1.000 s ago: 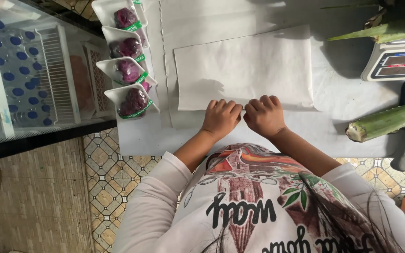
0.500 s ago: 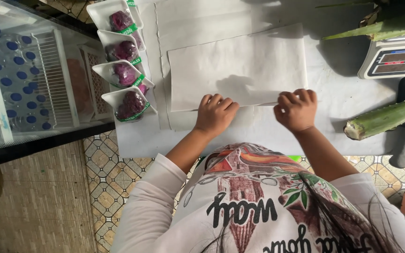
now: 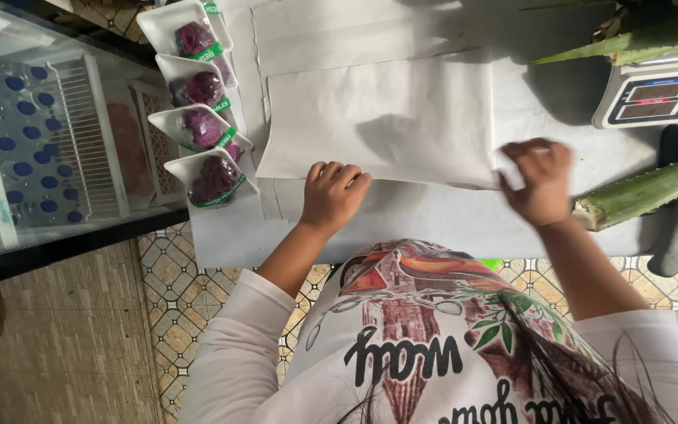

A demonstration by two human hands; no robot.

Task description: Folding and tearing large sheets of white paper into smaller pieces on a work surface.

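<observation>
Nearby, fruit trays (image 3: 198,118), scale (image 3: 657,94), aloe leaf (image 3: 641,196).

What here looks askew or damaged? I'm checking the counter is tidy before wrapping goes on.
Nothing looks spilled or damaged. The white paper sheet lies slightly crooked on the counter, its near edge under the left hand and its corner lifted by the right hand. The four trays of purple produce sit in a neat row.

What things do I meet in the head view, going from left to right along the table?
Glass display case → row of white trays with purple produce → left hand → white paper sheet → right hand → green aloe leaf.
</observation>
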